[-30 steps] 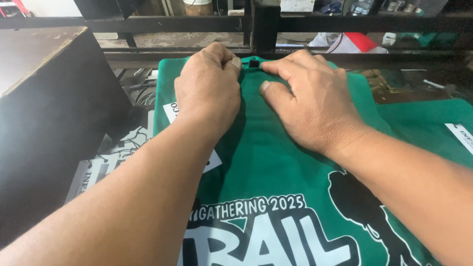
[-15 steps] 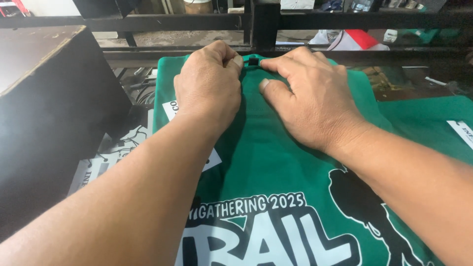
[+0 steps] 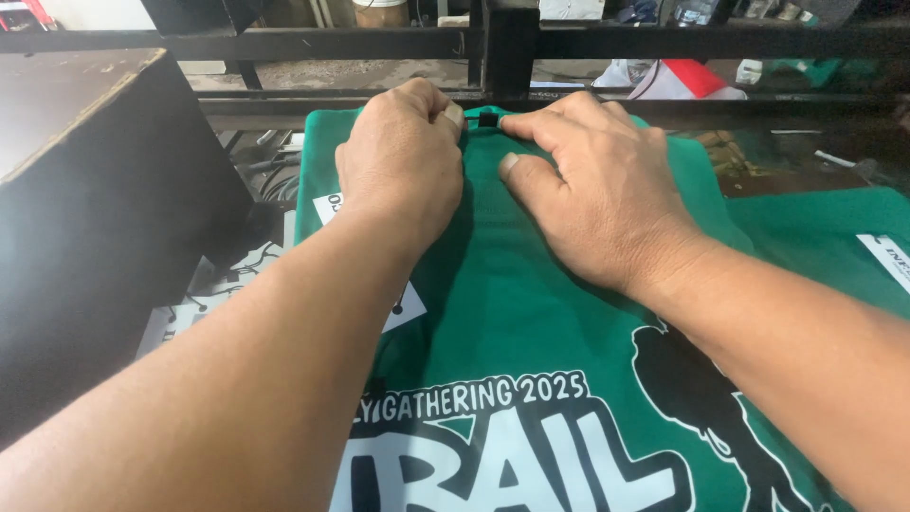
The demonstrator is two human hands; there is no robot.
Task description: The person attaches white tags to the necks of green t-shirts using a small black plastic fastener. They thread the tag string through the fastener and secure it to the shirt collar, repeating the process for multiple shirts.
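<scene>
While we pin the green printed T-shirt (image 3: 531, 313) on the platen | left hand (image 3: 403, 156) fisted on its collar edge | right hand (image 3: 592, 185) flat, fingers spread | next likely needs collar squared against black frame (image 3: 502, 43).

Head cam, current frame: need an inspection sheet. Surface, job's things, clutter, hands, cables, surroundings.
Surface: green shirt lies flat over a platen, white and black print toward the camera.
Job's things: small black tab at the shirt's far edge, between the two hands.
Clutter: white printed sheet partly under the shirt; second green garment at right.
Hands: left hand fisted on the far edge; right hand pressed flat, fingertips by the tab.
Cables: dark cables left of the shirt.
Surroundings: black metal frame beyond; dark box at left.
</scene>
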